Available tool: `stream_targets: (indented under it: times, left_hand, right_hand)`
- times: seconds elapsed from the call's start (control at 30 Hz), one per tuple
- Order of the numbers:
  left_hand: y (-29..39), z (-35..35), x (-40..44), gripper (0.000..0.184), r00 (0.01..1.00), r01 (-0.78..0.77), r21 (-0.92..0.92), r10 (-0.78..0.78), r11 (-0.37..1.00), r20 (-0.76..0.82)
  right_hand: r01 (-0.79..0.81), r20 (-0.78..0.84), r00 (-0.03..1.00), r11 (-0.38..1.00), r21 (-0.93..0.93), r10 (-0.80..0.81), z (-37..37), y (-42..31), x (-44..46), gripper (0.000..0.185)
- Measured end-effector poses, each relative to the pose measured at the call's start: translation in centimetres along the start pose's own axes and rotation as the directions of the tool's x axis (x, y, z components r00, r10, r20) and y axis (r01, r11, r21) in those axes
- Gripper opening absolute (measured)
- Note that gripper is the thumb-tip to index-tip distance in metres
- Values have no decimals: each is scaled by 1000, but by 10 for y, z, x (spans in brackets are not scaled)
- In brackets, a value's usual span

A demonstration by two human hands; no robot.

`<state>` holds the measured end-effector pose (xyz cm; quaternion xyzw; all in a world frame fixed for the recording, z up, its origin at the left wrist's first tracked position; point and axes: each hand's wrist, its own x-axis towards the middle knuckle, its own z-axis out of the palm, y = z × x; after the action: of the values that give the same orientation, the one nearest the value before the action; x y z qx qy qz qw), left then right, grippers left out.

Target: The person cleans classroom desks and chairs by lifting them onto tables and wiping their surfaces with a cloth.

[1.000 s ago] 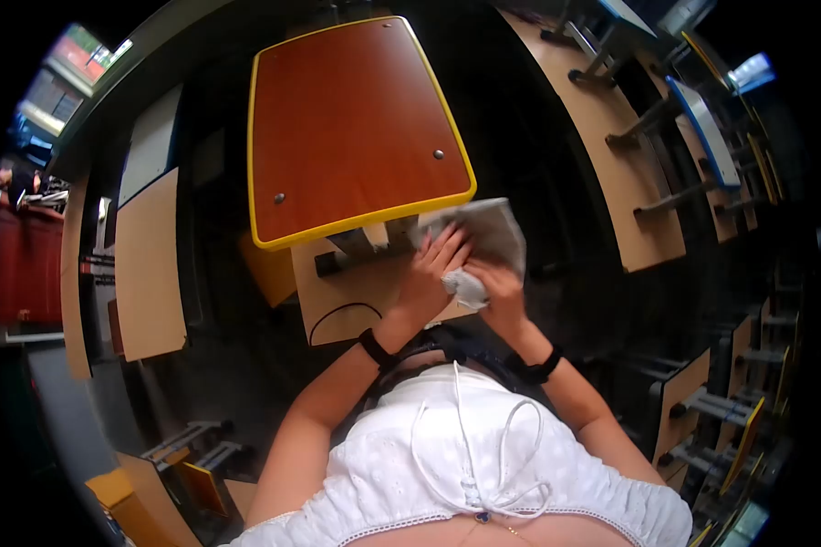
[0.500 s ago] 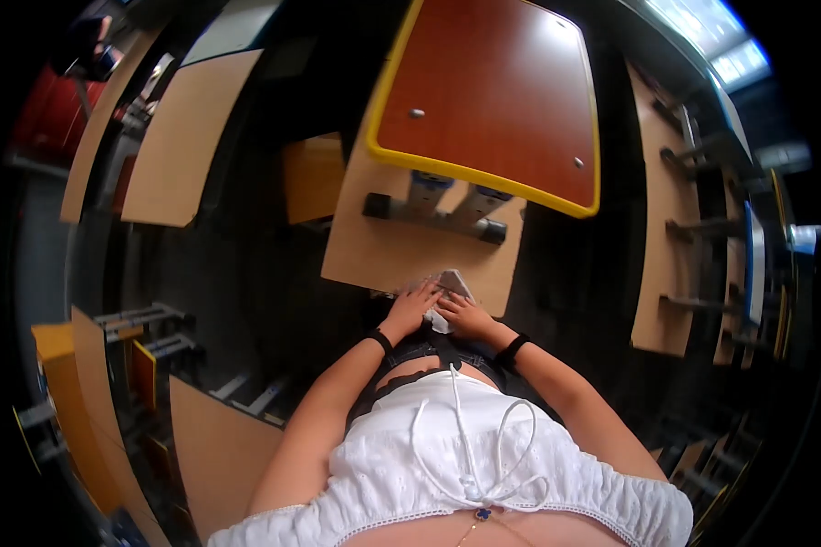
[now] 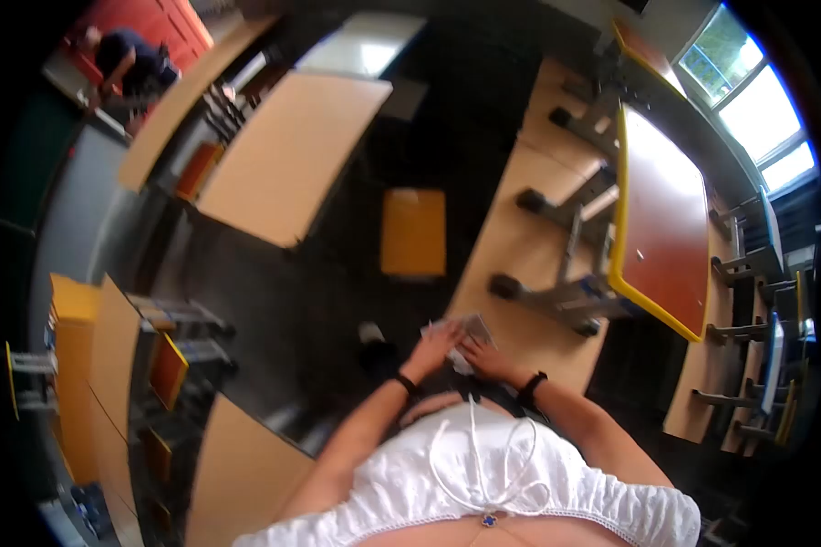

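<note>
At the near end of the pale bench [image 3: 552, 351], a grey-white cloth [image 3: 477, 326] shows against its left corner; whether it touches the bench top cannot be told. The left hand [image 3: 438, 344] is closed on the cloth just beside the bench's left edge, its fingers laid over the folds. The right hand [image 3: 489, 358] grips the same cloth close by, in front of the bench's near corner, with fingers bent; blur hides the finer detail of both grips. A dark band circles each wrist.

On the bench stands a stool [image 3: 663, 232] with a red-brown seat, yellow edging and grey metal legs, its feet resting on the bench top. Left of the bench, apart from it, is an orange seat [image 3: 414, 235], and farther left lies a second bench [image 3: 296, 155] with a light wooden top. Well apart from the bench, to the far left, a person [image 3: 135, 64] in dark clothing bends forward; windows [image 3: 759, 114] lie beyond its right side
</note>
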<state>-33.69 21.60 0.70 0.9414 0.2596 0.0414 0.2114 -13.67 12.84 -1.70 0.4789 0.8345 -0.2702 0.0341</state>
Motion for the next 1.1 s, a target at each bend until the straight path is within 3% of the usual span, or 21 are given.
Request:
stream_targets:
  times: [0.03,0.1,0.13,0.23,0.27,0.3,0.37,0.43,0.5,0.63,0.77,0.8,0.9,1.0,1.03,1.1]
  left_hand:
    - [-24,-10,-8,74,999,30,14,-30,999,37]
    - [-68,-37,-30,67,990,137,-243,-126,960,61]
    - [-89,-49,-41,62,985,169,-257,-154,951,81]
    - [-150,-88,-80,44,955,287,-374,-293,882,43]
    - [-168,-104,-94,42,942,319,-416,-334,852,38]
    - [-183,-118,-108,40,927,348,-461,-374,816,37]
    - [-214,-124,-129,31,888,392,-525,-459,755,3]
    - [-234,-138,-142,28,828,525,-481,-553,702,96]
    - [-249,-146,-147,24,774,594,-542,-606,595,183]
    - [-266,-159,-143,31,735,658,-582,-575,478,359]
    - [-278,-171,-124,32,788,588,-606,-549,535,280]
    - [-283,-172,-118,29,787,579,-632,-557,515,267]
    - [-309,-188,-97,29,747,602,-730,-552,323,372]
    - [-337,-210,-76,32,828,409,-886,-498,218,259]
    - [-348,-223,-69,37,823,457,-869,-461,191,331]
    - [-371,-232,-52,33,812,476,-827,-510,299,283]
  right_hand:
    - [13,-40,999,999,-35,-14,0,1,35,80]
    - [1,-124,992,999,36,4,-44,-43,78,79]
    - [3,-188,982,999,-33,-9,-49,-59,101,74]
    - [18,-95,995,976,217,3,-85,-104,180,66]
    - [26,-98,995,984,177,-9,-93,-116,200,58]
    - [-34,61,998,991,127,26,-112,-130,221,53]
    - [-12,97,995,988,155,-3,-118,-140,253,49]
    - [12,54,998,991,131,-19,-138,-155,270,47]
    - [67,-89,994,993,101,-58,-135,-153,285,54]
    - [-9,94,996,1000,10,8,-134,-140,308,60]
    - [6,107,994,994,-110,6,-141,-118,341,61]
    - [62,13,998,995,-78,-61,-133,-102,352,51]
    - [75,229,965,973,219,-126,-150,-72,395,38]
    - [-28,293,953,944,328,-74,-218,-70,421,35]
    - [-65,316,947,934,350,-52,-238,-69,423,35]
    - [23,182,982,986,166,-54,-268,-63,434,35]
